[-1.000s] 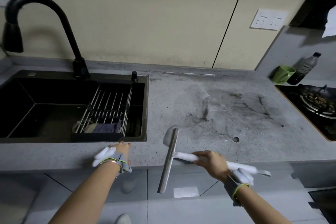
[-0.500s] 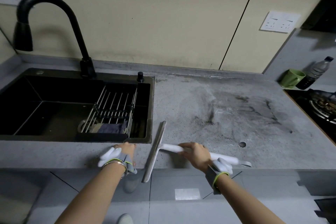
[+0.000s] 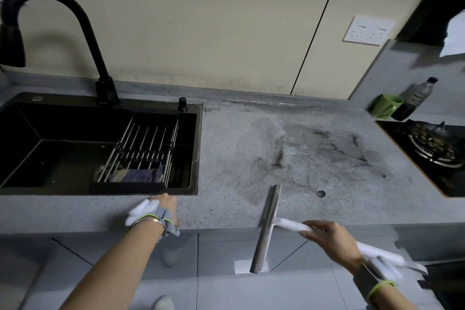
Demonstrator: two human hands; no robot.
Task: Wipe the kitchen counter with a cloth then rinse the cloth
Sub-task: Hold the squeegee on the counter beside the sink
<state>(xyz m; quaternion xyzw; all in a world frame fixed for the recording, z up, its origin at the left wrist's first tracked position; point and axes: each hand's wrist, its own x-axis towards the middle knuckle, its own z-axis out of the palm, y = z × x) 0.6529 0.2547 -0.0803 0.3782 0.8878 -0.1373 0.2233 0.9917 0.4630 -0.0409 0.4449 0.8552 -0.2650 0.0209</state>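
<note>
Where the counter [image 3: 327, 184] meets its front edge, the right hand [image 3: 329, 239] grips the white handle of a squeegee [image 3: 269, 224], fingers curled over the handle. The handle's far end runs behind the wrist and blurs out near a white strap. The squeegee's metal blade lies across the counter edge, upper end on the stone, lower end hanging past the edge over the floor.

Left hand [image 3: 163, 209] rests on the counter edge just in front of the sink [image 3: 198, 148], at its near right corner. The fingertips are hidden behind the back of the hand and the wrist strap; cannot tell whether they are curled or flat, or hold anything. A metal bangle sits on that wrist.

Cloth [image 3: 143, 175]: a dark bluish bundle inside the sink, under the near end of a wire rack [image 3: 143, 148] spanning the basin. Partly screened by the rack bars; a round metal thing beside it is hard to make out. Neither hand touches the cloth.

Counter to the right of the sink shows dark smears and specks, with a small dark round spot near the blade's top end.

Black tap [image 3: 83, 40] rises behind the sink; its head is cut off at the left border. Far right of the sink: green mug [image 3: 385, 106], dark bottle [image 3: 415, 98] just beside it, and a gas burner [image 3: 435, 146], cut off by the frame. A wall socket [image 3: 368, 30] sits above.
</note>
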